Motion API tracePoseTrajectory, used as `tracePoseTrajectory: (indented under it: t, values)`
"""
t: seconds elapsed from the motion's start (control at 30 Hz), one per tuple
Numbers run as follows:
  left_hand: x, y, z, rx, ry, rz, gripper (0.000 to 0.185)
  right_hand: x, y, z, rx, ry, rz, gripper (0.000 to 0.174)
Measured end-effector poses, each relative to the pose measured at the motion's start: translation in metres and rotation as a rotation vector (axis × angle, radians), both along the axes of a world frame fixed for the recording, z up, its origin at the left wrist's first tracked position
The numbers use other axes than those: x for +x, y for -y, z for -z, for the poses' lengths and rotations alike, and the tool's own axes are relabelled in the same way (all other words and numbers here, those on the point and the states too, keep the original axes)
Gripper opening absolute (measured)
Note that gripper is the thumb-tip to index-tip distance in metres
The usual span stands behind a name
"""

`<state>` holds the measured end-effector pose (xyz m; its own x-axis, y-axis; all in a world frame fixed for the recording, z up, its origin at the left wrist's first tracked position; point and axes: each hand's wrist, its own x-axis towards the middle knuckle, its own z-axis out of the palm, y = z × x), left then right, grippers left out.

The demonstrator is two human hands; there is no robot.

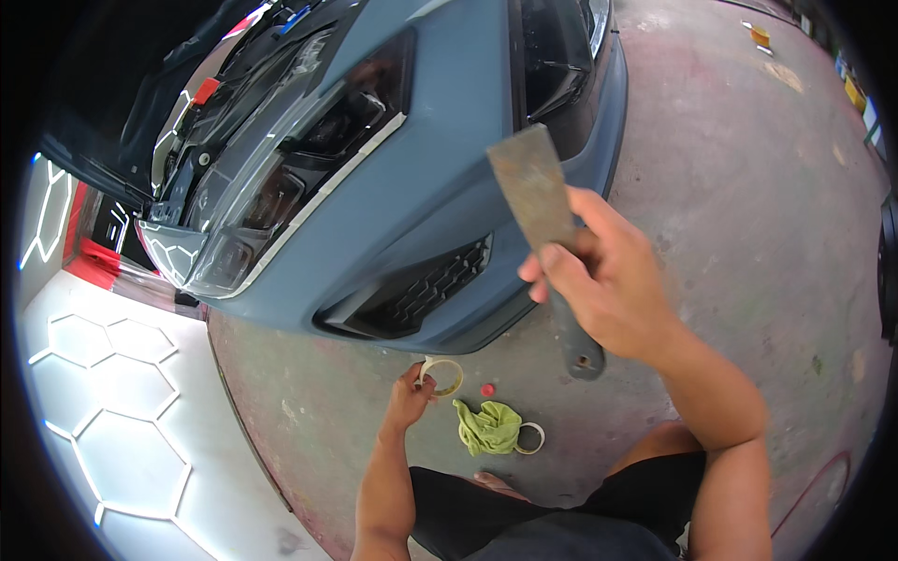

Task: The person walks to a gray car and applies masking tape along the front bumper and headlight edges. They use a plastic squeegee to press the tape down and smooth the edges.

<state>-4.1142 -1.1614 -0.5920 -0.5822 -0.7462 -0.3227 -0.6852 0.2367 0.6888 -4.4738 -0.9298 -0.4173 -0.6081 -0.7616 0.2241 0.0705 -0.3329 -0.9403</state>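
My right hand (610, 280) holds a putty knife (534, 186) by its dark handle, with the worn metal blade pointing up and to the left before the car's front bumper (442, 189). Low at the left, my left hand (412, 394) grips a roll of masking tape (449, 379) just below the bumper's lower edge. A pale strip of masking tape (319, 200) runs along the lower edge of the headlight (280, 189). Beneath the headlight is a black honeycomb bumper insert (428, 291).
On the floor lie a green cloth (489, 429), a second tape roll (539, 442) touching it, and a small red cap (487, 390). A white wall with hexagonal lines or reflections (112, 379) stands at left. A red hose or cord (814, 484) lies at right.
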Motion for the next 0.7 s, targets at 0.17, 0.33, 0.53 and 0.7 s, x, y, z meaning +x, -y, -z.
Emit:
tracePoseTrajectory:
  t: [0.17,0.33,0.53,0.7]
  values:
    - [-0.001,0.001,-0.006,0.032,-0.030,0.009,0.032,0.001,0.047,-0.043,0.123,-0.027,-0.063,0.020]
    - [0.004,0.001,-0.004,0.095,-0.126,-0.051,0.035,0.004,0.072,-0.048,0.185,-0.151,0.002,0.016]
    - [0.014,0.006,-0.007,0.069,-0.075,-0.049,0.039,0.003,0.091,-0.049,0.196,-0.236,0.073,0.018]
    - [0.011,0.003,-0.016,0.067,-0.069,-0.047,0.041,0.000,0.100,-0.048,0.242,-0.272,0.099,0.020]
